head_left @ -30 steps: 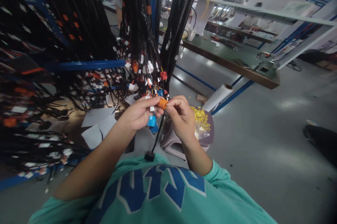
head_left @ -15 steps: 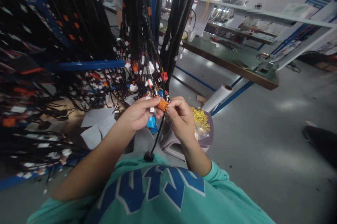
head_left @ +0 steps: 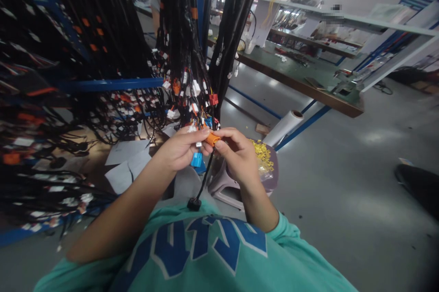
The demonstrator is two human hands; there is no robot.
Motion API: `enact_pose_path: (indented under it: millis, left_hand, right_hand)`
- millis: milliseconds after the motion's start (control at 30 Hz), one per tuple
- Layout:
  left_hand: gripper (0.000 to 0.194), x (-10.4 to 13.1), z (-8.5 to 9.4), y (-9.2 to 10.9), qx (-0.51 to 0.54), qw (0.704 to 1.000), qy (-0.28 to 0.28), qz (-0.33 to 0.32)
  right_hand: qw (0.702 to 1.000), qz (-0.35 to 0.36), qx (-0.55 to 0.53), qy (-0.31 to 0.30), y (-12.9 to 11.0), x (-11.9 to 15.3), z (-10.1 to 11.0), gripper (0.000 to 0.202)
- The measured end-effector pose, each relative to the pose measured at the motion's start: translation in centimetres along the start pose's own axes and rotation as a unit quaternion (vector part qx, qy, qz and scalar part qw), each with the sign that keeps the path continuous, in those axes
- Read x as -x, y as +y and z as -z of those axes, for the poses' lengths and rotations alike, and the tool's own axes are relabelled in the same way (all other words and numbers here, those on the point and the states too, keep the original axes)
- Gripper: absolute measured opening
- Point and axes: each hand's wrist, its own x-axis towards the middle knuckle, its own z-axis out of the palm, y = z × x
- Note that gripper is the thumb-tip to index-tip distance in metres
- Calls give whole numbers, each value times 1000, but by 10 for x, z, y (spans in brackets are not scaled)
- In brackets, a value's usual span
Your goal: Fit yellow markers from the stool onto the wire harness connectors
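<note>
An orange connector (head_left: 213, 139) is pinched between my two hands in front of my chest. My left hand (head_left: 183, 146) is closed on its left end, thumb on top. The thumb and index finger of my right hand (head_left: 240, 152) close on its right end, one above and one below. A blue connector (head_left: 196, 159) hangs just under my left fingers, beside a small white connector. Close by runs a black cable (head_left: 205, 181) ending in a black plug (head_left: 194, 204) against my shirt. Behind my hands hang bundled wires with white connectors and a red connector (head_left: 213, 99).
Dense black wire harnesses (head_left: 113, 17) hang from a blue rack (head_left: 113, 84) on the left. A stool (head_left: 222, 186) at the right holds many yellow pieces (head_left: 262, 154). Beyond it are a white roll (head_left: 284, 128) and a green-topped workbench (head_left: 295, 72). White papers (head_left: 127, 154) lie at left.
My right thumb and index finger have shifted slightly and straightened along the orange connector, whose right end now shows more. My left hand keeps nearly the same place.
</note>
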Motion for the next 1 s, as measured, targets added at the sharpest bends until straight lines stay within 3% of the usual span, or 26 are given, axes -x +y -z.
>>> enact_pose_path:
  millis: [200, 333, 500, 700, 867, 1000]
  left_hand:
    - [21, -2, 2, -4, -31, 999, -15, -28]
    - [18, -5, 2, -5, -44, 999, -1, -32]
    - [19, -6, 3, -2, -6, 1000, -23, -2]
    - [24, 6, 14, -1, 49, 995, -59, 56]
    - [27, 15, 16, -4, 25, 996, -53, 73]
    - [15, 15, 18, -5, -30, 994, -64, 87]
  right_hand:
    - [999, 11, -11, 36, 1, -3, 2, 9]
    - [997, 19, 10, 71, 6, -7, 0, 8]
    - [998, 0, -39, 51, 11, -16, 8, 6]
    - [993, -1, -79, 86, 17, -17, 17, 8]
    - [996, 6, -64, 65, 21, -12, 14, 13]
    - [1000, -26, 9, 4, 22, -10, 21, 16]
